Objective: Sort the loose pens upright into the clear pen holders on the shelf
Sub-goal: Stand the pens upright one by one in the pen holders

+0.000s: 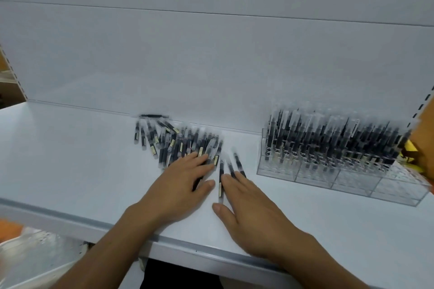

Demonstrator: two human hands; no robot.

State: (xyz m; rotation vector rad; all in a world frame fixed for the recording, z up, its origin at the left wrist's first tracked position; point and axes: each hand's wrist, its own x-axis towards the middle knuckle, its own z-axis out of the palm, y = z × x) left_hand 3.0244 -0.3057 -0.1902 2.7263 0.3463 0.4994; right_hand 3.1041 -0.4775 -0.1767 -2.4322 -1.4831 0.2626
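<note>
Loose black plastic pens (164, 145) are pressed flat under an outspread left hand (185, 178) and right hand (249, 213), best aligned before clear acrylic holders (314, 172) are filled.

On the white shelf (70, 159), the left hand (180, 178) lies flat on a heap of loose black pens (173, 143), the right hand (249, 213) on strays (231, 166); clear acrylic pen holders (352, 182) stand by its right edge.

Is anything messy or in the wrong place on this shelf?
Yes. Loose pens lie flat in a jumbled pile on the shelf, partly under the left hand and right hand, not upright in the clear pen holder.
</note>
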